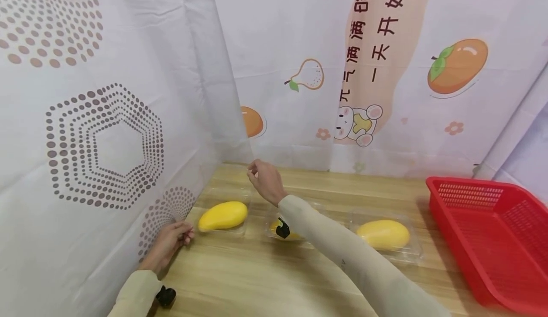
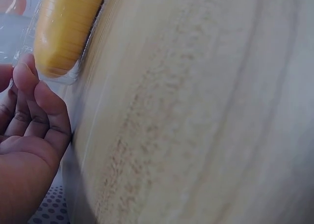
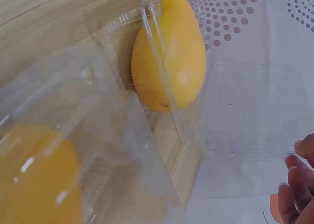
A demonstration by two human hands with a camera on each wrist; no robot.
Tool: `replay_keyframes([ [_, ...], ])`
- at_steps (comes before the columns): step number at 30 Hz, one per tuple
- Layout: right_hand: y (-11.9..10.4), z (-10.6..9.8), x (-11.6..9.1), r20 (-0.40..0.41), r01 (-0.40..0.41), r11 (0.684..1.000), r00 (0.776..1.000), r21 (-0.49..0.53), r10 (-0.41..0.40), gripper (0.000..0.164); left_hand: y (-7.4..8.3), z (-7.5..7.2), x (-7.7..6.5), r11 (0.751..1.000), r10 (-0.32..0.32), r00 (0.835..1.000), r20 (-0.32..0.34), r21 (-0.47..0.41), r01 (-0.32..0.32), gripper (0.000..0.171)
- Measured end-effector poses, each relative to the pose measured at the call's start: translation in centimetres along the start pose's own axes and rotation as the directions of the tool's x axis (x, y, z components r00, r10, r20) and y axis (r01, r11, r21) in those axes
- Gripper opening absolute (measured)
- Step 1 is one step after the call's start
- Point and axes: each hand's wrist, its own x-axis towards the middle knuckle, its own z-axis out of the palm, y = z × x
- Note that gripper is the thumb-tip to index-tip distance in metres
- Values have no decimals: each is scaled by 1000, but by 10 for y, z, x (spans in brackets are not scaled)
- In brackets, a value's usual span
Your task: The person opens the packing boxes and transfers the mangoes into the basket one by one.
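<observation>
Yellow mango [image 1: 224, 216] lies in its clear tray [image 1: 243, 229], between my two hands. With the right hand [image 1: 266, 181], beyond it, I pinch the edge of the raised lid [image 3: 255, 111]; the left hand [image 1: 173, 239], relaxed with bent fingers, is just beside the tray.

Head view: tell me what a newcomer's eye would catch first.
The bright red rectangular plastic basket on the right jumps out first. Left of it, three oblong yellow fruits sit along the pale wooden table in clear plastic boxes. Behind hangs a white, fruit-printed fabric curtain.
</observation>
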Motion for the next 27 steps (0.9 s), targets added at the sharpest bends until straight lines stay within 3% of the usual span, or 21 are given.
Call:
replay_keyframes([
  [11,9,4,-2,4,-124,987,992,102,125,21,0,0,2,1000,-15,1000,12,5,15,25],
  [15,13,8,-4,12,-155,979,988,134,155,15,0,-3,1,1000,-17,1000,1,5,17,25],
  [22,23,17,-12,76,-186,978,981,99,179,4,-2,-4,-2,999,-46,999,12,-12,46,24],
  [27,30,19,-12,143,-205,978,970,38,197,9,-1,-1,2,999,-33,999,5,-23,33,23],
])
